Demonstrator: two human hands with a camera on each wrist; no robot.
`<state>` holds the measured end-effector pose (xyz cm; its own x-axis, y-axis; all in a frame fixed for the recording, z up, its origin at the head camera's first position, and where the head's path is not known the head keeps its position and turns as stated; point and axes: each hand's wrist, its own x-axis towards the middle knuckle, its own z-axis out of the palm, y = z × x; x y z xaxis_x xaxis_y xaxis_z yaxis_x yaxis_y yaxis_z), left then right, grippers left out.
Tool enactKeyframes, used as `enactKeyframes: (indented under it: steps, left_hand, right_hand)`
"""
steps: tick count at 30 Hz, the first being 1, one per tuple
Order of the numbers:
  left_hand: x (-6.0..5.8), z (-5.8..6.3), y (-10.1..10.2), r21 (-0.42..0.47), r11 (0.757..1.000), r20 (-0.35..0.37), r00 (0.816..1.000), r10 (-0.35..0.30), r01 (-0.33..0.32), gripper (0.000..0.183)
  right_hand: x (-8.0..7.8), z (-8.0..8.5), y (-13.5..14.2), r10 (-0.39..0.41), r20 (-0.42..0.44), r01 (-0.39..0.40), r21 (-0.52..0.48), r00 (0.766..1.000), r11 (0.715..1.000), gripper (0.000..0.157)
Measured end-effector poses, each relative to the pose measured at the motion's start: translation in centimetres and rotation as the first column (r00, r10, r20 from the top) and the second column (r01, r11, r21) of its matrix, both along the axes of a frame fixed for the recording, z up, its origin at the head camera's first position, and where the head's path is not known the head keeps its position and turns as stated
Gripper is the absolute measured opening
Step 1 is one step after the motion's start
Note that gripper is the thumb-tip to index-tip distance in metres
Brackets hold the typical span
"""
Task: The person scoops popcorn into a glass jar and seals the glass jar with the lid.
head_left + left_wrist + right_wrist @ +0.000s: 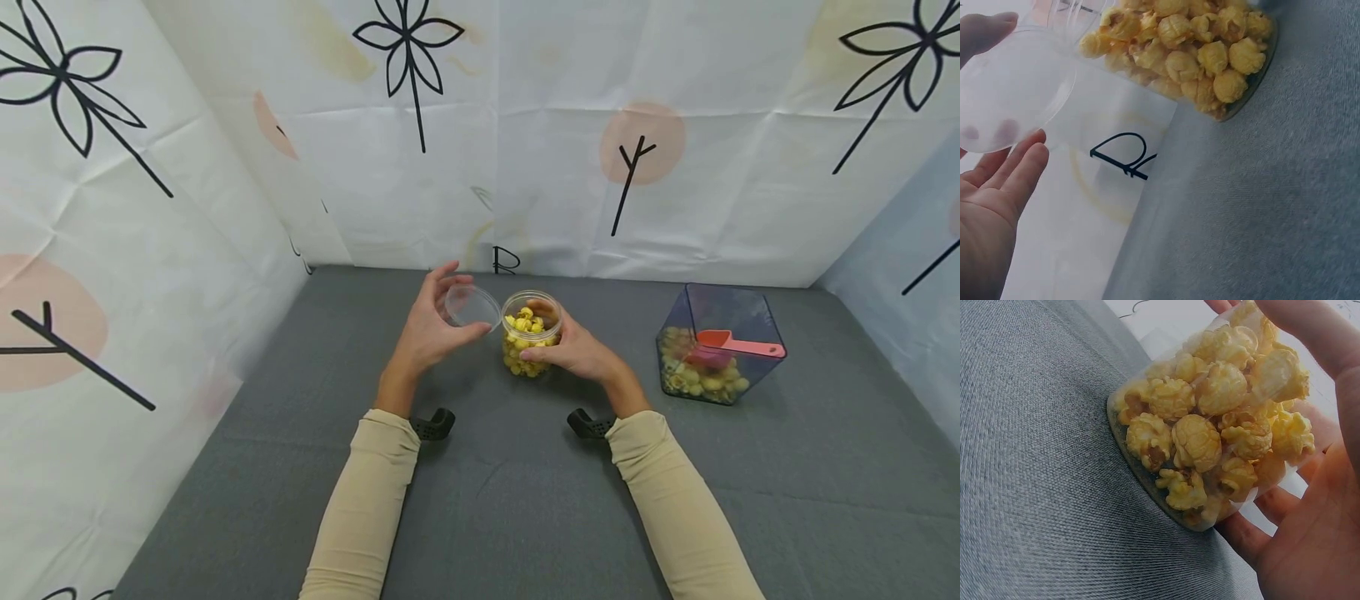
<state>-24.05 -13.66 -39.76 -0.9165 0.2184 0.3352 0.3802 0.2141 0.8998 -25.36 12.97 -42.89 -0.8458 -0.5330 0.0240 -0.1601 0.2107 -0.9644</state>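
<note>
A clear round jar of yellow popcorn stands upright on the grey cloth, its top uncovered. My right hand grips the jar from the right, thumb in front and fingers behind. Just left of the rim, my left hand holds a clear round lid by its edges, tilted, between thumb and fingers. In the left wrist view the lid is close to the jar's mouth; whether they touch I cannot tell.
To the right stands a clear bluish square container with popcorn in its lower part. A red scoop lies in it, its handle across the rim. Behind the grey table hangs a white printed cloth.
</note>
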Motion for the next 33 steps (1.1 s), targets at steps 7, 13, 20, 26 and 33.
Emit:
enactKeyframes:
  steps: [7, 13, 20, 26, 33]
  left_hand:
    - [-0.2, 0.0, 1.1, 0.123, 0.992, -0.074, 0.997, 0.01, -0.001, 0.09]
    - [0.0, 0.5, 2.2, 0.148, 0.989, -0.083, 0.997, -0.006, 0.018, 0.08]
    - [0.4, 0.8, 3.2, 0.132, 0.991, -0.058, 0.998, -0.004, 0.012, 0.077]
    - [0.4, 1.0, 3.9, 0.071, 0.997, -0.048, 0.999, 0.017, -0.013, 0.075]
    - [0.2, 1.4, 4.9, -0.078, 0.996, -0.075, 0.997, 0.035, -0.041, 0.073]
  right_hand:
    - [-0.1, 0.1, 0.2, 0.004, -0.004, -0.004, -0.007, 1.0, 1.0, 0.088]
    - [-0.2, 0.3, 0.3, 0.001, -0.019, -0.001, 0.003, 1.0, 1.0, 0.089]
    - [-0.2, 0.0, 0.3, -0.002, -0.03, 0.003, 0.029, 1.0, 1.0, 0.085]
    - [-0.2, -0.1, 0.3, 0.004, -0.062, -0.001, 0.048, 0.998, 0.999, 0.081]
    - [0.1, 0.3, 0.5, -0.002, -0.105, 0.012, 0.099, 0.994, 0.995, 0.075]
